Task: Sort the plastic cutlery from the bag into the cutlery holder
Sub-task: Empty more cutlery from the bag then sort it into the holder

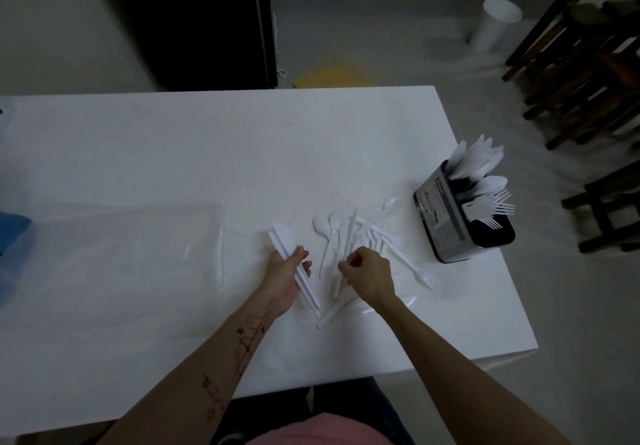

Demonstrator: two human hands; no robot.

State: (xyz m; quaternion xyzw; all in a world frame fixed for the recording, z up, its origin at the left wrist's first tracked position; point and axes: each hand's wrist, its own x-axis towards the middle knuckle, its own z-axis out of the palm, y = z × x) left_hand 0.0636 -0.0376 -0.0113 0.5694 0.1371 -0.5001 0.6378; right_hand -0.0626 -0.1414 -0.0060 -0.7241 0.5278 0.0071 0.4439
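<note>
Cutlery of white plastic lies partly loose on the white bench point(173, 153) and partly sorted already; going from the largest thing down, the bench fills most of the view, with a clear, flattened plastic bag point(131, 254) spread on its left half. Near the right edge of the bench stands the dark cutlery holder point(450, 223), with knives point(476, 160) upright in its far compartment, spoons point(490, 184) in the middle one and forks point(491, 210) in the nearest. Between bag and holder lies the loose pile of cutlery point(367, 236), spoons at its left side and forks at its right, several pieces crossing one another. The left hand point(285, 278), palm turned up, has its grip clenched around a small bundle of knives point(291, 257), blades pointing away from the person. The right hand point(370, 273) hovers over the near part of the pile, its grip pinching the handle of one white piece point(341, 283); which sort of piece cannot be told.
</note>
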